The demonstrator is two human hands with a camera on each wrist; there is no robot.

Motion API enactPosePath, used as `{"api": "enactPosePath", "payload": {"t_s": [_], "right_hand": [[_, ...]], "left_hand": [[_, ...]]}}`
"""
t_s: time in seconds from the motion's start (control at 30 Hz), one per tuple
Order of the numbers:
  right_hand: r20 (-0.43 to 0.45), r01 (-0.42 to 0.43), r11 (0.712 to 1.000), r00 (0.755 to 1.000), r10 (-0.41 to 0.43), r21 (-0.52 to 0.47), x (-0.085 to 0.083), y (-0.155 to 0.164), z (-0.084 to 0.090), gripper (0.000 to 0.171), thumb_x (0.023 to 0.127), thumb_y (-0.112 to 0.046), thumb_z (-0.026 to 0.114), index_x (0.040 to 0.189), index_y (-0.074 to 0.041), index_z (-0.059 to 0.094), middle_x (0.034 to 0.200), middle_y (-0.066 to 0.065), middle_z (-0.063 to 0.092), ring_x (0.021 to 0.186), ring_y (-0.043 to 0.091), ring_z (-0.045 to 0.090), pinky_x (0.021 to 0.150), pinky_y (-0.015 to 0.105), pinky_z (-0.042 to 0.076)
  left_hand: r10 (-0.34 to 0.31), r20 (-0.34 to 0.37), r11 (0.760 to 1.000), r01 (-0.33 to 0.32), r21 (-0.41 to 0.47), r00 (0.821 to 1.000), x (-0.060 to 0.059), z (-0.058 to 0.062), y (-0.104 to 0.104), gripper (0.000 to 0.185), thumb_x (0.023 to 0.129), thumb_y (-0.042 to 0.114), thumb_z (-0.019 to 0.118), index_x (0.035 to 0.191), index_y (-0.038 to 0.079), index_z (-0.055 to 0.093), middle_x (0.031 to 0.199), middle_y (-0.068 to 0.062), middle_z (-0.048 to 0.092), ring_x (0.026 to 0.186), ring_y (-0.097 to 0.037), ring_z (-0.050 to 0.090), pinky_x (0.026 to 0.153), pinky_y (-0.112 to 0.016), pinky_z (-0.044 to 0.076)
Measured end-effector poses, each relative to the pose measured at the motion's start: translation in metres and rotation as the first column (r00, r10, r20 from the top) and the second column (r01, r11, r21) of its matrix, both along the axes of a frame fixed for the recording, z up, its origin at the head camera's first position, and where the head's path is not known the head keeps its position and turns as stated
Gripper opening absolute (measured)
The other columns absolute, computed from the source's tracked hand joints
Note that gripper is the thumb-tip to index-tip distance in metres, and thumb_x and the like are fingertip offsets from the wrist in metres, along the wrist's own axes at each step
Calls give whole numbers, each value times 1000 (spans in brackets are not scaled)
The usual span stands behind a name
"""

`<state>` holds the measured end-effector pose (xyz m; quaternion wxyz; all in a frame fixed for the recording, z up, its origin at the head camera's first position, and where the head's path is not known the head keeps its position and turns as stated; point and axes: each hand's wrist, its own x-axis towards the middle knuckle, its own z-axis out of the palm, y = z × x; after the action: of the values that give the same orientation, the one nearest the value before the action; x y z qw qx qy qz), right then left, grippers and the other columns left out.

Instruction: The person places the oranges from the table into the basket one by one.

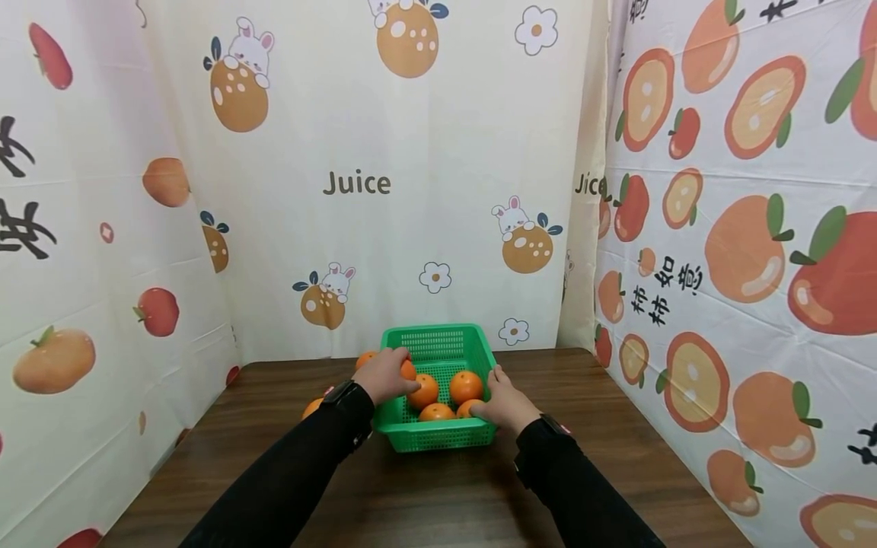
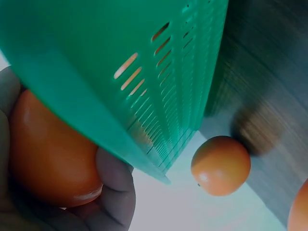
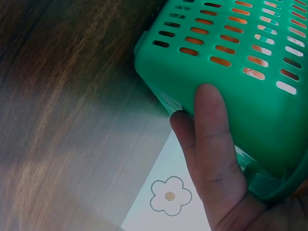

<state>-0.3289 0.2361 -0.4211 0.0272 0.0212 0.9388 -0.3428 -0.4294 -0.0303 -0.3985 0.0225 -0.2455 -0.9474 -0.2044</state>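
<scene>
A green plastic basket (image 1: 438, 440) with slotted walls stands on the table and has several oranges (image 1: 466, 387) in it. My left hand (image 1: 385, 376) is over the basket's left rim and holds an orange (image 2: 55, 151), its fingers curled round the fruit. In the left wrist view this orange is right beside the rim and partly covered by it. My right hand (image 1: 508, 405) holds the basket's right side. Its fingers (image 3: 211, 125) lie along the outer wall (image 3: 178, 70), and the thumb reaches over the rim.
On the brown wooden table (image 1: 274, 434), left of the basket, lie a loose orange (image 2: 221, 166) and another orange (image 1: 311, 408) partly hidden by the left sleeve. Fruit-printed cloth (image 1: 425, 228) hangs behind the table and on both sides.
</scene>
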Motion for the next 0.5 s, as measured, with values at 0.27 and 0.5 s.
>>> {"api": "enactPosePath", "payload": {"t_s": [0.27, 0.5], "right_hand": [[3, 6, 1000, 1000, -6, -5, -1, -1, -1, 94, 100, -33, 72, 170, -2, 17, 181, 15, 4, 141, 39, 48, 92, 45, 53], [-8, 6, 1000, 1000, -6, 29, -2, 1, -1, 91, 102, -34, 71, 169, 0, 19, 180, 17, 6, 156, 45, 36, 121, 60, 38]], "left_hand": [[-21, -34, 1000, 21, -9, 999, 1, 5, 10, 57, 90, 38, 84, 137, 12, 64, 123, -13, 67, 88, -21, 57, 74, -37, 50], [-46, -12, 999, 45, -26, 999, 0, 17, 20, 55, 92, 38, 84, 137, 13, 64, 129, -13, 66, 97, -23, 60, 83, -40, 55]]}}
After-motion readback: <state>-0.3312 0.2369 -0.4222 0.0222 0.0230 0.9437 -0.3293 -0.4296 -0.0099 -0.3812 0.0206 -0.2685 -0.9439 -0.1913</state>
